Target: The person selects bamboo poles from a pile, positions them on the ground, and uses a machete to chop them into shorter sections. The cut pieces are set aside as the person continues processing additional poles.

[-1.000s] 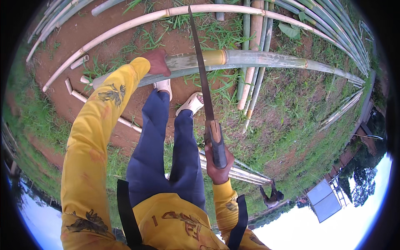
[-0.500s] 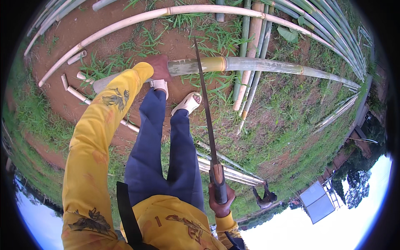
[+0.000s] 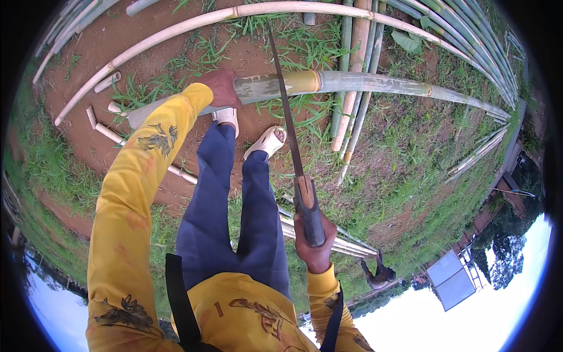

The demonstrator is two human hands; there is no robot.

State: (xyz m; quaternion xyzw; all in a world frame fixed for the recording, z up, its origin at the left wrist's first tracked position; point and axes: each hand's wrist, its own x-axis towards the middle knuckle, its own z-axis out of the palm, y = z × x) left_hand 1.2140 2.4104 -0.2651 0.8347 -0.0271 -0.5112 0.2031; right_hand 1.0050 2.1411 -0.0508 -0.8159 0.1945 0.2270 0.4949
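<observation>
A thick green bamboo pole (image 3: 375,83) lies across in front of me, with a yellowish band at a node near its middle. My left hand (image 3: 219,88) is closed over it, left of the blade. In my right hand (image 3: 315,243) is a handsaw (image 3: 288,117) with a long, narrow dark blade and a wood-and-black handle. Its blade crosses the pole between my left hand and the node, the tip pointing away past the far side. Whether the teeth have entered the bamboo cannot be made out.
A long pale pole (image 3: 176,28) curves beyond. Several bamboo poles (image 3: 355,88) lie beneath the thick one, and a large stack (image 3: 469,41) is at far right. Cut pieces (image 3: 108,82) lie left. My sandals (image 3: 265,144) are close behind the pole. Another person (image 3: 378,274) is at lower right.
My right hand has pushed the saw forward, away from my body, so the blade reaches farther past the pole. My left hand stays on the bamboo.
</observation>
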